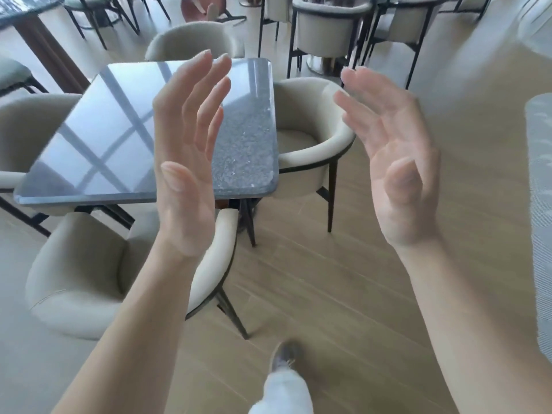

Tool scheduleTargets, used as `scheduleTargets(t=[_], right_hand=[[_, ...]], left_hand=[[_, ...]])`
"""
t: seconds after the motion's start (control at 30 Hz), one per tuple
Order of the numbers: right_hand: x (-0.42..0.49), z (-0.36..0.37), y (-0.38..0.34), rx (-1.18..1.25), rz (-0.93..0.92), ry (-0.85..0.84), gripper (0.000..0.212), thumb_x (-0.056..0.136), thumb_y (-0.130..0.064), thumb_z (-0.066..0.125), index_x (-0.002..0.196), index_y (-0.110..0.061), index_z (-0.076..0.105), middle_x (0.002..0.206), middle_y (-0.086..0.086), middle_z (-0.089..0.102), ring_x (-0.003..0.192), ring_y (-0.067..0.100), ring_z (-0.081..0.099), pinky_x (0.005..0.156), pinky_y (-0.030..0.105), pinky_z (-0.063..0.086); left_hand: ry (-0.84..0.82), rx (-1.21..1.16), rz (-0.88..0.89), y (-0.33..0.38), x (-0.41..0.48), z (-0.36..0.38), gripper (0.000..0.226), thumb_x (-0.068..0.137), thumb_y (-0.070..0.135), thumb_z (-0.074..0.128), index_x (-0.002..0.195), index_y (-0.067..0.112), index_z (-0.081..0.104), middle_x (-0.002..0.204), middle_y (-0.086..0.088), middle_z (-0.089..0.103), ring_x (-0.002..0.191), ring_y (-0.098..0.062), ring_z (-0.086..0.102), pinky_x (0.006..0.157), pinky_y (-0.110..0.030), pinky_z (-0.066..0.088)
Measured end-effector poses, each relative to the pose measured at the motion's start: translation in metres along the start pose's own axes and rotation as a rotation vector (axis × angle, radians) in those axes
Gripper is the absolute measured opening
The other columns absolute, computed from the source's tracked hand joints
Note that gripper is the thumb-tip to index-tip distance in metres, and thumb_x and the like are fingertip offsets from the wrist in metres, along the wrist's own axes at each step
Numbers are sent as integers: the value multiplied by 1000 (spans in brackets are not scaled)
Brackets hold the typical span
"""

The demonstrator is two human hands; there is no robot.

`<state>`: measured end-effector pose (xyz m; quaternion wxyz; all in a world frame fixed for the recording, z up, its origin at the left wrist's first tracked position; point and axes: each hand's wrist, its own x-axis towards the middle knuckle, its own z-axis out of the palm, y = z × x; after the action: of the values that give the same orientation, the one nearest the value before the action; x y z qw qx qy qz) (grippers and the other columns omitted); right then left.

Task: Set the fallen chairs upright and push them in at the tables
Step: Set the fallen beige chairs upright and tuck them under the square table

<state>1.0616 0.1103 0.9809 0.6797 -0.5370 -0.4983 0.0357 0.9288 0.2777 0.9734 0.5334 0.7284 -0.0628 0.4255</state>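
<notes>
While both hands are hovering empty above the floor (pixel 328 279), no chair is lying on its side within reach. The left hand (pixel 185 174) and the right hand (pixel 397 162) are holding nothing. Both are spread wide, with fingers straight to loosely bent, palms facing each other and fingertips pointing toward 12 o'clock.

The near chair (pixel 80 279) is standing upright at 8 o'clock in the view, below the left forearm. Its curved back is facing the person and its open side is facing 1 o'clock, toward the bench (pixel 119 130). Its front appears to be reaching under the bench edge. The left hand is the nearer of the 2 to it.

The side chair (pixel 316 150) is standing upright at 1 o'clock, showing between the 2 hands, with its seat tucked against the right edge of the bench. 2 more chairs, the far chair (pixel 191 37) at 11 o'clock and the left chair (pixel 27 127) at 9 o'clock, are also sitting upright at this bench.

A pinkish chair (pixel 200 7) is showing at 12 o'clock, well apart from the hands. Whether it is tipped cannot be told through the blur.

Judgement: this bench is looking finished, and the next move is calling for a walk toward 12 o'clock.
</notes>
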Motion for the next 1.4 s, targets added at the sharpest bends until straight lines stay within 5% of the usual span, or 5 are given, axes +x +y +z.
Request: scheduleTargets(t=[0.53,0.7,1.0,1.13,1.4], right_hand=[[132,-237,140,-53,35,-115,99,91,-82,48,150,-3,38,154,19,48,147,33,52,122,41,41],[162,-292,200,11,5,-199,94,96,-77,47,148,1,35,151,16,46,147,44,48,122,40,39],[251,-416,297,164,-13,-305,97,95,-78,48,148,3,39,151,11,50,147,38,51,123,47,39],[294,-446,338,222,-22,-399,99,96,-76,49,147,8,40,151,18,50,147,39,49,123,58,38],[372,-448,432,402,-32,-580,91,97,-75,52,147,0,42,150,19,51,145,46,49,122,54,40]], left_hand=[[74,-4,-52,-160,166,220,91,98,83,36,155,12,28,165,-29,37,157,-49,37,129,-65,28],[141,-4,-106,-209,200,267,85,97,85,38,151,21,38,162,-14,44,157,-43,40,130,-62,29],[304,105,-112,-279,280,375,84,96,85,40,149,20,43,161,-8,44,155,-46,43,128,-59,32],[412,175,-127,-299,317,400,83,96,85,40,148,21,42,161,-10,42,154,-45,44,127,-59,33],[617,329,-114,-367,362,411,83,94,86,43,146,22,44,154,-8,50,153,-41,44,127,-58,33]])
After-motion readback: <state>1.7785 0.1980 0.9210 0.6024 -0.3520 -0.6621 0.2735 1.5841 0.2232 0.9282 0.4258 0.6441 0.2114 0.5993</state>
